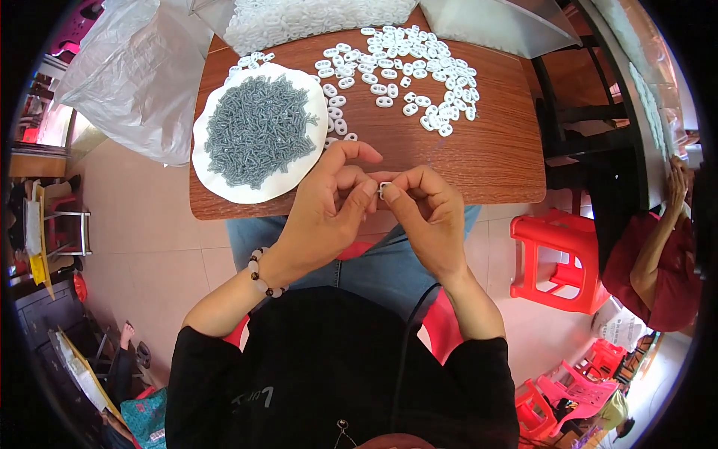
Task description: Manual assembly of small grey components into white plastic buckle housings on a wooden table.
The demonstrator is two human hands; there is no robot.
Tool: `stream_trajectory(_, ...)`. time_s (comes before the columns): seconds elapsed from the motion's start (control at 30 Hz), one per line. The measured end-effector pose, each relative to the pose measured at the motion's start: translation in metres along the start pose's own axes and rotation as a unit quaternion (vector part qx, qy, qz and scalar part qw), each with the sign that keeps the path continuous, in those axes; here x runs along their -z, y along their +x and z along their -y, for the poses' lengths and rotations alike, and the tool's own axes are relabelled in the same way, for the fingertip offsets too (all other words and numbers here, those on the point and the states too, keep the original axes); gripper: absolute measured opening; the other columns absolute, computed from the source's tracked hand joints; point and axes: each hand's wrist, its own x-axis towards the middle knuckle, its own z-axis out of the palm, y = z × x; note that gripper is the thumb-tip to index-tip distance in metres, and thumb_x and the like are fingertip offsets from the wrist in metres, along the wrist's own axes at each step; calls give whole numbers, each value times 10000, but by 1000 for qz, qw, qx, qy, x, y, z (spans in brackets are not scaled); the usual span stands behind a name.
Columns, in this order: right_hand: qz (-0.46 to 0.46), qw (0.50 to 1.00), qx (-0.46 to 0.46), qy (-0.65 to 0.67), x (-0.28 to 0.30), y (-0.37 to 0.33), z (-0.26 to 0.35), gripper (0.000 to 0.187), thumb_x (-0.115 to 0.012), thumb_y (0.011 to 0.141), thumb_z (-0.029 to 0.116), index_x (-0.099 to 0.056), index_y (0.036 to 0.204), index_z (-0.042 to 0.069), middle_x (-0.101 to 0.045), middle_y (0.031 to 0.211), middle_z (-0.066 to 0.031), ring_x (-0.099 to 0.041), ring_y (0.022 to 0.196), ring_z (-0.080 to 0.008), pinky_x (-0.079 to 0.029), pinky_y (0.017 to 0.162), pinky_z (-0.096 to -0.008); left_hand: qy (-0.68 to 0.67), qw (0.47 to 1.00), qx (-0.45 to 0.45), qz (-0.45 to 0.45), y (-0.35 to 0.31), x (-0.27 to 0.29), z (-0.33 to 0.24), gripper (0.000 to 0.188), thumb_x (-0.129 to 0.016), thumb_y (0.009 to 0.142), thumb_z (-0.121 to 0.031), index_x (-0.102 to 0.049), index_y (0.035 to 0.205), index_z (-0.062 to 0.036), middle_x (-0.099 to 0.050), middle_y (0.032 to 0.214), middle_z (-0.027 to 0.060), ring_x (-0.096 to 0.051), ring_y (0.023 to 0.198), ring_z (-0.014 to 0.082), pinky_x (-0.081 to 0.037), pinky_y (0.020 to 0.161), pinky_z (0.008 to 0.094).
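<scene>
Over the table's near edge, my two hands meet above my lap. The thumb and fingertips of my right hand [432, 213] pinch a small white oval plastic piece [383, 188]. Beside it, my left hand [329, 202] has its thumb pressed to its fingers, the index finger curving out above; what it holds, if anything, is hidden. A white scalloped plate [204, 179], heaped with small grey cylindrical pieces [258, 131], stands just left of my left hand. Loose white oval pieces with two holes [449, 82] lie spread over the table's far half.
The brown wooden table [501, 168] bears a big pile of white pieces [314, 22] at its far edge. A translucent plastic bag [142, 90] hangs at the left. Right of me stands a red stool [561, 258], with a person in dark red [666, 277] beyond.
</scene>
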Motion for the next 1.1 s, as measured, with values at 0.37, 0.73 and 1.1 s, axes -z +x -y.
stream_trajectory(0.37, 6, 999, -25, 32, 7, 4, -5, 81, -564, 925, 50, -582, 930, -29, -660, 1033, -138, -605, 862, -97, -504, 808, -250, -80, 996, 34, 16, 2, 6, 2, 209, -431, 995, -129, -463, 1161, -4, -567, 798, 25, -508, 703, 52, -429, 638, 187)
stream_trajectory(0.73, -20, 999, -19, 47, 7, 6, -5, 110, -533, 945, 70, -575, 924, -30, -650, 1063, -179, -636, 893, -137, -528, 828, -277, -76, 994, 64, -46, -2, 12, 15, 249, -538, 959, -212, -618, 1032, 12, -613, 805, 28, -545, 684, 67, -437, 615, 194)
stream_trajectory(1.1, -26, 998, 23, 55, -2, 1, -2, 82, -518, 948, 41, -541, 943, -37, -622, 1116, -194, -642, 905, -159, -532, 831, -300, -192, 974, 105, -67, -4, 6, 15, 219, -610, 916, -169, -695, 944, 31, -657, 796, 48, -575, 700, 96, -495, 685, 229)
